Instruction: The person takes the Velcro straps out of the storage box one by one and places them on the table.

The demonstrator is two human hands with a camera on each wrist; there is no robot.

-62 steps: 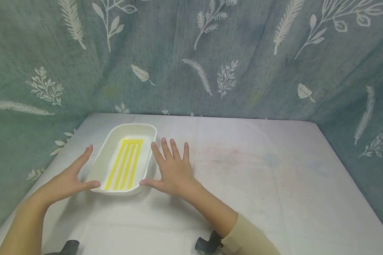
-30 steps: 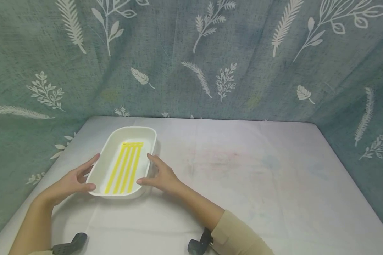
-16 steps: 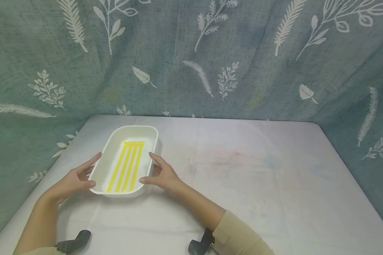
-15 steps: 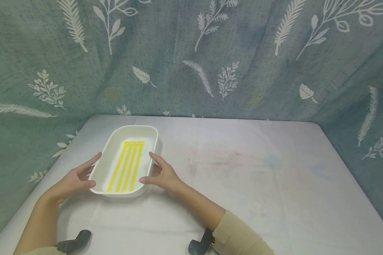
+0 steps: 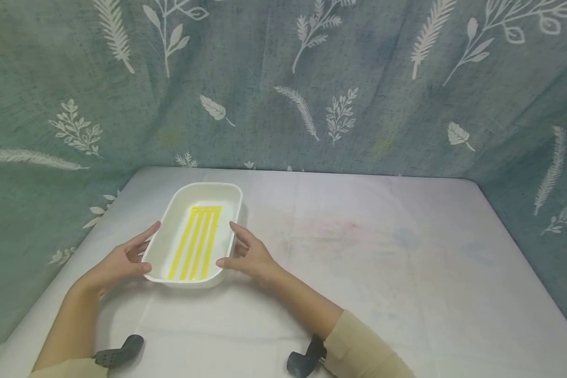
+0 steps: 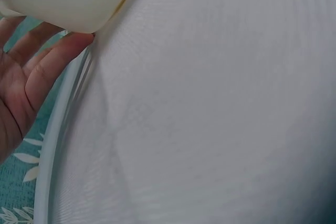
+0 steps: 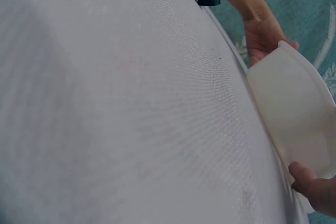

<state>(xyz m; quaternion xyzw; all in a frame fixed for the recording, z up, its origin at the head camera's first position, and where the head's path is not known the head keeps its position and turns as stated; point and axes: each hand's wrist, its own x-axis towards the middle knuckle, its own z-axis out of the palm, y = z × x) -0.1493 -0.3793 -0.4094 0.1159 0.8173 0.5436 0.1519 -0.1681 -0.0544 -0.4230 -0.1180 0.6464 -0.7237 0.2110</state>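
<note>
A white rectangular tray (image 5: 227, 231) with rounded corners and yellow stripes (image 5: 198, 241) across its inside bottom is at the left of the table in the head view. My left hand (image 5: 120, 265) grips its near left side, thumb at the rim and fingers along the outer wall. On the opposite side my right hand (image 5: 255, 260) holds it the same way, thumb on the rim. In the left wrist view, fingertips of the left hand (image 6: 31, 77) touch the tray's lower edge. Whether the tray rests on the table or is slightly raised, I cannot tell.
A white cloth covers the table (image 5: 359, 262), with faint reddish and bluish stains. Behind and at both sides hangs a green-blue curtain (image 5: 264, 79) with white leaf prints. Dark wrist-worn devices (image 5: 120, 353) sit on both forearms.
Both hands, spread with fingers extended beside the tray two seconds ago, have closed in and grip its sides. Since half a second ago, the tray and both hands have shifted slightly right.
</note>
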